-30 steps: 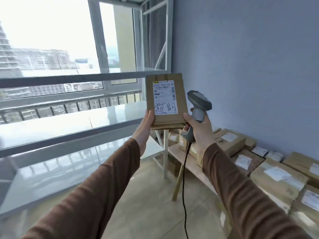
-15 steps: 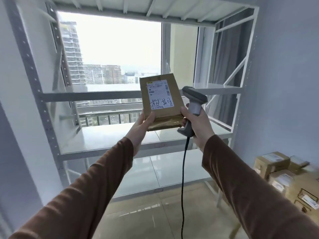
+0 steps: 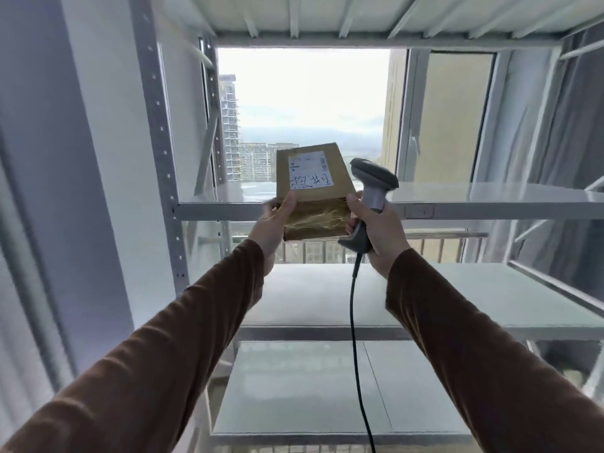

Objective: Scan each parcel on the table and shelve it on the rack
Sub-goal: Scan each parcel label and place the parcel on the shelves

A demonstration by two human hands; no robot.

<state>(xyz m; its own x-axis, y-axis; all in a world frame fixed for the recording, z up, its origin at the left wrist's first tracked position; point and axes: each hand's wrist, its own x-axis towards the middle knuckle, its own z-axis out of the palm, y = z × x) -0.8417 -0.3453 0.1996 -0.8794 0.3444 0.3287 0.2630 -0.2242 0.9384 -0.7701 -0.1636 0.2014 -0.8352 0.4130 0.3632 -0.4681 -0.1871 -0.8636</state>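
Note:
A flat brown cardboard parcel (image 3: 312, 188) with a white shipping label and handwritten marks is held up in front of the white metal rack (image 3: 457, 210). My left hand (image 3: 273, 223) grips its lower left corner. My right hand (image 3: 376, 230) holds a grey corded barcode scanner (image 3: 372, 183) by the handle, with the fingers also pressed against the parcel's lower right edge. The parcel tilts away at the height of the rack's upper middle shelf. The table with the other parcels is out of view.
The rack has a slotted upright (image 3: 157, 142) at the left, a top shelf (image 3: 327, 14) overhead and lower shelves (image 3: 327, 305) below my hands. The scanner cable (image 3: 354, 338) hangs down between my arms. A window with buildings lies behind; a grey wall (image 3: 49, 191) stands left.
The view has swung left from the table of parcels to face the rack squarely. Both hands carried the parcel and scanner along and raised them toward the upper middle shelf; the parcel now tilts back.

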